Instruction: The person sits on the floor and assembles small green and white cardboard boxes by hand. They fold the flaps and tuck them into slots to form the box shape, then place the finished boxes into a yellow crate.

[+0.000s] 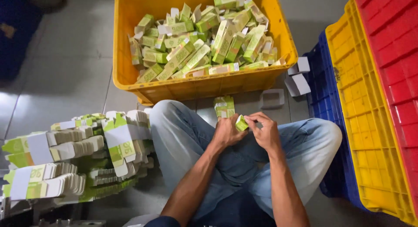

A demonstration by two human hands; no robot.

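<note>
A small green and white carton (241, 123) is gripped between both of my hands above my crossed legs. My left hand (227, 132) holds its lower side. My right hand (264, 130) pinches its end flap with fingertips. Another green carton (224, 106) lies on the floor just beyond my hands. A yellow crate (130, 74) ahead of me is filled with several folded green and white cartons (204, 44).
Bundles of flat unfolded cartons (74, 157) are piled at my left. Stacked yellow (361, 122), blue (324, 92) and red (396, 57) crates stand at my right. A few white cardboard pieces (298, 76) lie on the grey tiled floor between the crates.
</note>
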